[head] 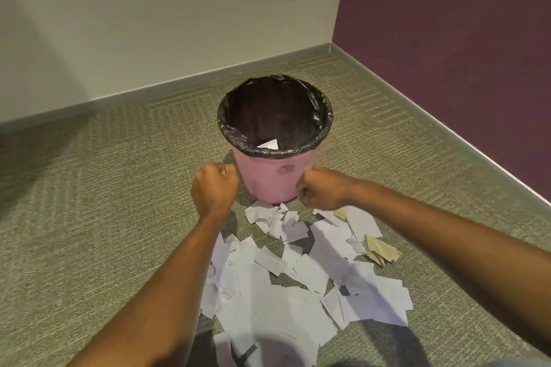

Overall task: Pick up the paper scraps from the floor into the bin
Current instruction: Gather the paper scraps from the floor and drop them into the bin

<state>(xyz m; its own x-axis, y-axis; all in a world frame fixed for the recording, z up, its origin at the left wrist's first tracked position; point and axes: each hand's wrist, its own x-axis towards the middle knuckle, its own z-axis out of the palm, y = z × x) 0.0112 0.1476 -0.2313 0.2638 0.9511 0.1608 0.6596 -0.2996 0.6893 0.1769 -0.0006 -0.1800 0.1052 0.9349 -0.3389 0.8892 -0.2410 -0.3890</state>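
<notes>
Many white paper scraps (268,307) noted strewn on carpet (104,217) nearest camera — pile reaching up to bin base; few tan scraps (383,250) seen at pile's right edge. Beyond pile, left hand (214,185) and right hand (320,189) recorded curled into fists either side of pink bin (268,182), nothing seen held. Black liner (226,125) folded over rim — one white scrap (269,144) lying inside. Cream wall (149,24) and purple wall (462,53) met in corner behind.
</notes>
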